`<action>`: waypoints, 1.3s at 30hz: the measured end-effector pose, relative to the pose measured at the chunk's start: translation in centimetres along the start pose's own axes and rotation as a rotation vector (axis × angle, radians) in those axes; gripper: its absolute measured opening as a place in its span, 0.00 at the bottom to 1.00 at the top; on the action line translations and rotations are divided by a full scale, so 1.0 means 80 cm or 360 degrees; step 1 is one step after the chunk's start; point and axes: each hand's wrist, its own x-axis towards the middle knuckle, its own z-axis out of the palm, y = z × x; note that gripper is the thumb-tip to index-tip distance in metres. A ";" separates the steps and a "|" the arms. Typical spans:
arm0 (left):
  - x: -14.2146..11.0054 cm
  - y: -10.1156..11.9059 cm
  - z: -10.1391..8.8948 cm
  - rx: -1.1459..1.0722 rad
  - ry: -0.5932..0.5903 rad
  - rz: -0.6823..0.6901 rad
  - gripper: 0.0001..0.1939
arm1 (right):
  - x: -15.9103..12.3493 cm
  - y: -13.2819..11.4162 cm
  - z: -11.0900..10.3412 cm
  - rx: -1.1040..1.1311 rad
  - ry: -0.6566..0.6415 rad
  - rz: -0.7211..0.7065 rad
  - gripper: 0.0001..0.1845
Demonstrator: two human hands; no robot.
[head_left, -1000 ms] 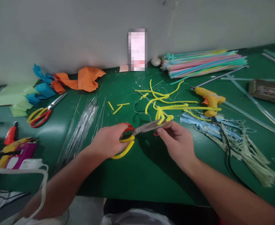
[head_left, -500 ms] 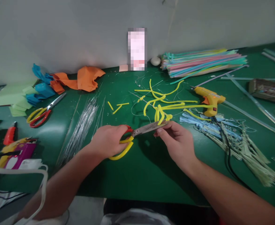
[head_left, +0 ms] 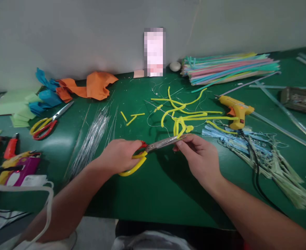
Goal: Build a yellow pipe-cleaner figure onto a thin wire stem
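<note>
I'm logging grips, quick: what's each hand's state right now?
Left hand: closed on scissors' handles.
Right hand: pinched shut at the blade ends; what it holds is unclear.

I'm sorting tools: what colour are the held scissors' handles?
Red and yellow; the scissors show best in head view.

Under my grip [head_left: 121, 155], the scissors show greyish metal blades [head_left: 162, 142] and smooth, plastic-looking handles [head_left: 132, 170], above a glossy green bench [head_left: 142, 201] with fuzzy yellow stems [head_left: 189, 111], shiny wire-like strands [head_left: 91, 139] and crinkled orange paper-like sheets [head_left: 97, 86].
</note>
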 end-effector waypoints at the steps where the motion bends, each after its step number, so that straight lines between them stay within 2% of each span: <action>1: 0.000 0.000 0.000 -0.0006 -0.0018 0.0003 0.17 | 0.000 0.001 0.000 0.0008 -0.0001 -0.0006 0.07; 6: 0.001 0.000 0.000 -0.0065 -0.0044 0.0051 0.17 | -0.001 0.002 -0.001 0.0005 -0.0017 -0.0023 0.07; 14: 0.002 -0.006 0.003 -0.0111 -0.0130 0.0116 0.17 | -0.003 0.000 0.001 0.0066 -0.0029 0.0087 0.08; 23: 0.008 -0.006 -0.007 -0.0191 -0.0194 0.0153 0.10 | 0.003 0.008 0.003 0.0077 -0.0028 0.0254 0.09; 39: 0.011 0.002 -0.022 -0.0006 -0.0297 0.0144 0.10 | 0.011 0.010 0.006 0.0121 -0.0031 0.0302 0.09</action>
